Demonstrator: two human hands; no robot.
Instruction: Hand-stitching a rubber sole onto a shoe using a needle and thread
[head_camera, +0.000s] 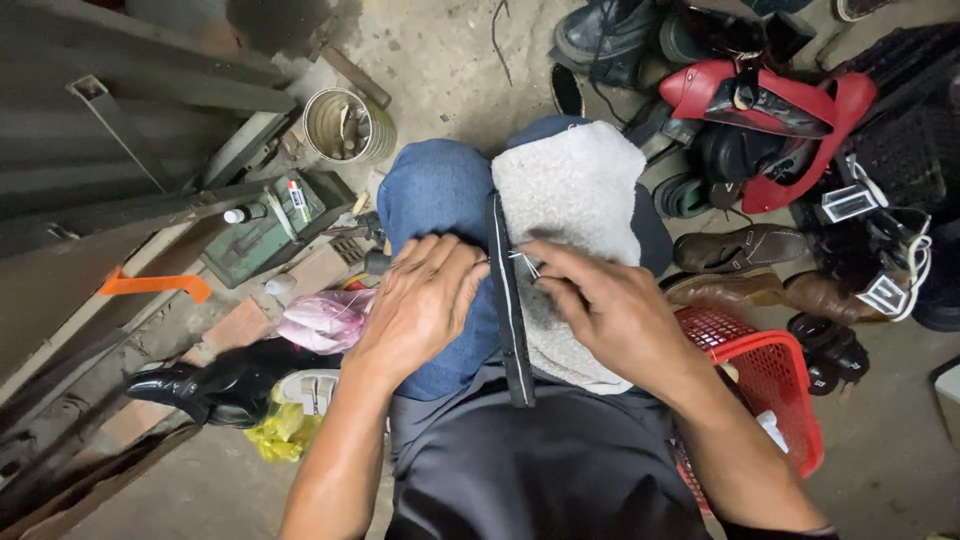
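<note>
Glossy black boot (215, 388) on floor, dented tin can (345, 125). Left hand (425, 305) fingers press narrow black strap (510, 300) across lap; fuzzy grey cloth (575, 190) beneath. Right hand (605, 305) fingers pinch thin needle (527, 262). Red mesh basket (775, 375), shoe pile (770, 120).

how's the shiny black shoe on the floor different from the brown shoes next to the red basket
The shiny black shoe is glossy and lies alone at the person's left, by a yellow bag. The brown shoes look matte, and two or three lie close together at the right, by the red basket. The black one points left; the brown ones lie roughly crosswise. All rest on the floor, away from both hands.
</note>
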